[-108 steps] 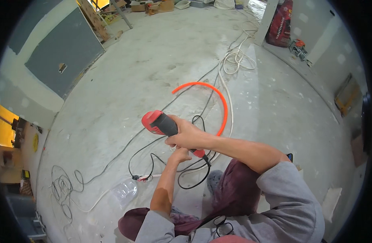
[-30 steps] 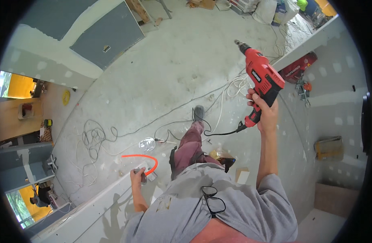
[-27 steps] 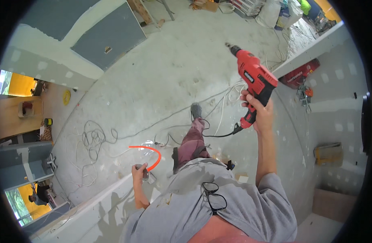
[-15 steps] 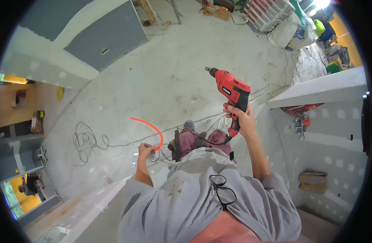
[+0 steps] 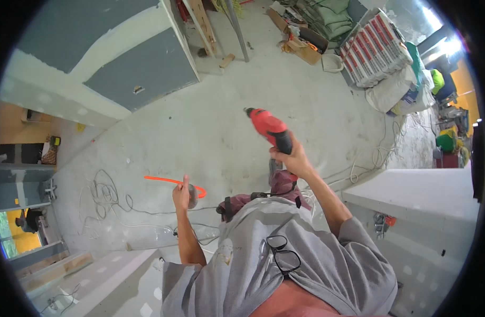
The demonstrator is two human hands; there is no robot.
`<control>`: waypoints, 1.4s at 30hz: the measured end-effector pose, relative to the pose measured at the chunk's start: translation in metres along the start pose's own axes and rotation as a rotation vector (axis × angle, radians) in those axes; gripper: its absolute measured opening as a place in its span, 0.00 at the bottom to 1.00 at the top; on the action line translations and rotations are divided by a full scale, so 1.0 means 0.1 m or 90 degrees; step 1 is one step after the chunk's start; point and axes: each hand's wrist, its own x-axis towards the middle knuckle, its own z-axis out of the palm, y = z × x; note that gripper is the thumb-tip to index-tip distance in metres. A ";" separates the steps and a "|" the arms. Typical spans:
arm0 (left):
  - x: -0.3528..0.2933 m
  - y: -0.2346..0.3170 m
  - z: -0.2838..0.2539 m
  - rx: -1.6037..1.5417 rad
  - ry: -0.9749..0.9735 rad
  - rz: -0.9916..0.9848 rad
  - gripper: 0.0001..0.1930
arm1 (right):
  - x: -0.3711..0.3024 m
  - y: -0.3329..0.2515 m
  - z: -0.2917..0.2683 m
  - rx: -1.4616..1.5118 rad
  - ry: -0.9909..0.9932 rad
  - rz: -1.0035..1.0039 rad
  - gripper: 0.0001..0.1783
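My right hand point(image 5: 297, 160) is wrapped round the black grip of a red corded power drill point(image 5: 267, 123), held out in front of me with its chuck pointing up and left. In my left hand point(image 5: 181, 197) is a thin bright orange curved strip point(image 5: 160, 179), bent back on itself at its right end. A greyish rounded object point(image 5: 193, 196) shows beside the fingers of that hand; its kind is unclear. The left thumb points upward. The two hands are well apart, both above the concrete floor.
Loose cables point(image 5: 102, 193) lie coiled on the floor at left, and more run along the right. Stacked red-and-white bags point(image 5: 377, 50) and cardboard boxes point(image 5: 305, 53) stand at the far right. A grey wall panel point(image 5: 142, 68) rises at far left; a white ledge point(image 5: 411, 190) is at right.
The drill has moved left and turned in my right hand. My left hand has shifted slightly left, and the orange strip now lies flatter. My view has tilted up, and my legs have moved.
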 end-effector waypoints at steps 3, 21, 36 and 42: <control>-0.33 1.03 0.43 -0.112 -0.086 0.031 0.27 | 0.63 -0.77 -0.21 -0.152 -0.049 -0.044 0.46; 0.98 3.92 2.78 -0.303 -0.446 0.040 0.14 | 3.40 -1.19 -0.85 0.148 -0.195 0.197 0.37; 1.90 5.01 3.99 -0.243 -0.685 -0.025 0.15 | 4.42 -1.09 -1.52 0.194 0.110 0.248 0.25; 2.24 5.25 4.10 -0.227 -0.824 -0.134 0.23 | 4.70 -0.77 -1.77 0.184 0.137 0.314 0.28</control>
